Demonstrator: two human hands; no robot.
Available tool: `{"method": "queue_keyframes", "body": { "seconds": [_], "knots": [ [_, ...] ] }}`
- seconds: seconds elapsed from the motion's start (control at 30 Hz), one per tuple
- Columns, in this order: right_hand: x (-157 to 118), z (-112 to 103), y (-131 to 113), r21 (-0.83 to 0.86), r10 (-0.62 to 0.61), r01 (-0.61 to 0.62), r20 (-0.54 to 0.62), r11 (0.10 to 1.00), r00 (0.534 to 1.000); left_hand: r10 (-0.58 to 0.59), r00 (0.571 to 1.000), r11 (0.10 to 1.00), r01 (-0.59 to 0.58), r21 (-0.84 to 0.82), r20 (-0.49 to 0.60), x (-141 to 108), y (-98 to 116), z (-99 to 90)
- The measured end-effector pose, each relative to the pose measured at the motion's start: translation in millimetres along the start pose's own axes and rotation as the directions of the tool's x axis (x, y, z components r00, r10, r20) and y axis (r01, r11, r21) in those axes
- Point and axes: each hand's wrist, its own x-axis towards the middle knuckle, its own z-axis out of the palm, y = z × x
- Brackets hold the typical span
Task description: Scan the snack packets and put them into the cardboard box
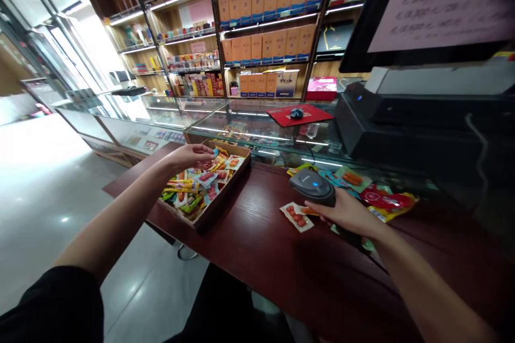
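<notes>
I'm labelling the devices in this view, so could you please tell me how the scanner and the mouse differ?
The scanner is gripped in the right hand, while the mouse lies on a red mat. The scanner looks larger than the mouse, though it is also nearer the camera. A blue light glows on the scanner; I can't make one out on the mouse. Both are dark-toned with rounded outlines.

Glossy wood-grained table, plastic scanner (looks matt)
</notes>
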Motion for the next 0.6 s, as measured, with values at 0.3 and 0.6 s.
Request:
{"method": "queue_keyframes", "body": {
  "seconds": [0.3,0.6],
  "knots": [
    [-10,-28,1,-0.003,0.007,-0.007,-0.061,1.0,0.998,0.025,0.867,0.955,-0.167,0.243,0.498,42,-23,179.2],
    [-18,-43,-1,-0.013,-0.072,0.071,-0.166,0.997,0.983,0.134,0.629,0.434,-0.732,0.525,0.766,40,-44,250.2]
  ]
}}
